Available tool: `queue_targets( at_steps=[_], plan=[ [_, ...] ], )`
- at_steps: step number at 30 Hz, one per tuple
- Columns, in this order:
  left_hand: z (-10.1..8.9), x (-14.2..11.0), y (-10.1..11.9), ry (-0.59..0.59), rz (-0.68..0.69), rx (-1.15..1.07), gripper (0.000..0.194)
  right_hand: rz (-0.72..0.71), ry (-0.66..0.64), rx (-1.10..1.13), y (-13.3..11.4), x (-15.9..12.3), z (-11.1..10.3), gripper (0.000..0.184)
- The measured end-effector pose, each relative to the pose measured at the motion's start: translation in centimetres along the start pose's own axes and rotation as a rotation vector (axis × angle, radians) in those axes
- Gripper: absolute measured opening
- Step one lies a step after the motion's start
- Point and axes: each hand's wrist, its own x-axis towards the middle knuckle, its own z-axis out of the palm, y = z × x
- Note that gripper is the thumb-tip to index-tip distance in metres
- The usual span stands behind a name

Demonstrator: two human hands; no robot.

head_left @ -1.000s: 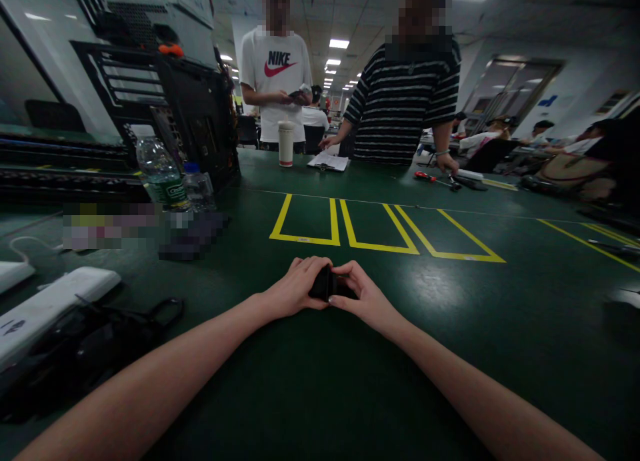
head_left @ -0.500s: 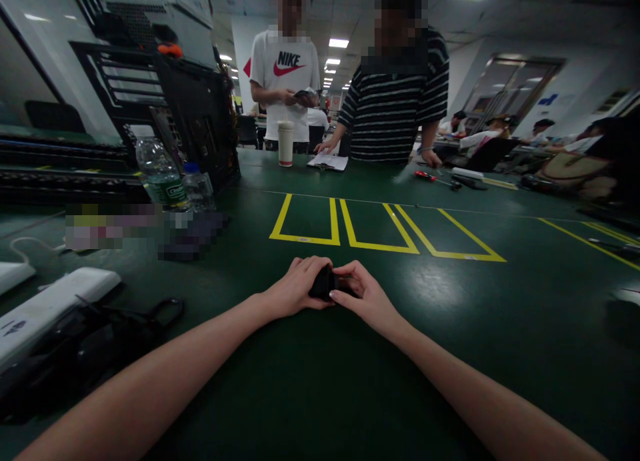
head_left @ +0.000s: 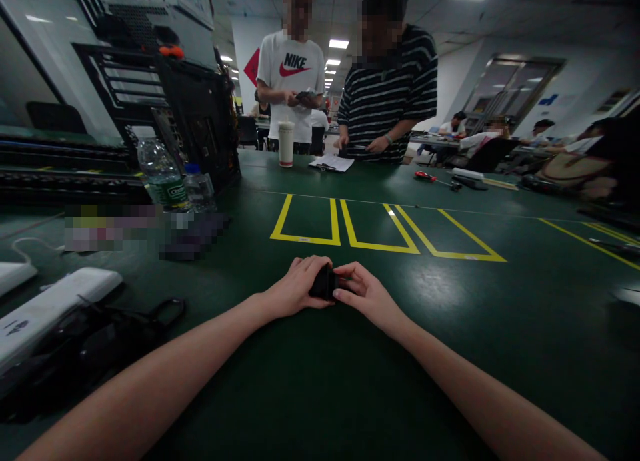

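Note:
Both my hands rest together on the green table top (head_left: pixel 350 394), in front of me. My left hand (head_left: pixel 295 289) has its fingers curled over a small black object (head_left: pixel 323 284), and my right hand (head_left: pixel 365 294) pinches the same object from the right side. What the black object is I cannot make out; most of it is hidden by my fingers. Just beyond my hands are yellow taped rectangles (head_left: pixel 350 228) on the table.
Two water bottles (head_left: pixel 163 174) and a black open computer case (head_left: pixel 195 121) stand at the left. A white flat device (head_left: pixel 50 308) and black straps (head_left: pixel 100 341) lie near left. Two people stand across the table by a white cup (head_left: pixel 286 143), papers (head_left: pixel 330 162) and tools (head_left: pixel 440 178).
My hands have stayed in place on the black object. The two people across the table have shifted; the striped-shirt person has drawn the hand back from the tools to the front of the body.

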Motion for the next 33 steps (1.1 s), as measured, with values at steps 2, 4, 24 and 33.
queue_targets(
  at_steps=[2, 4, 24, 33],
  plan=[
    [0.0, 0.0, 0.0, 0.001, -0.006, -0.005, 0.056, 0.021, -0.003, 0.010, 0.0, 0.1, 0.0, 0.027],
    [0.0, 0.0, 0.1, -0.003, -0.011, -0.010, 0.056, 0.052, 0.027, 0.014, 0.1, 0.4, 0.0, 0.031],
    [0.2, 0.2, 0.1, 0.012, 0.010, -0.014, 0.053, 0.043, 0.128, -0.023, -0.1, 0.3, 1.1, 0.021],
    [0.1, 0.1, 0.1, 0.014, 0.025, -0.006, 0.055, 0.042, 0.083, -0.070, 0.0, 0.6, 0.7, 0.022]
  ],
)
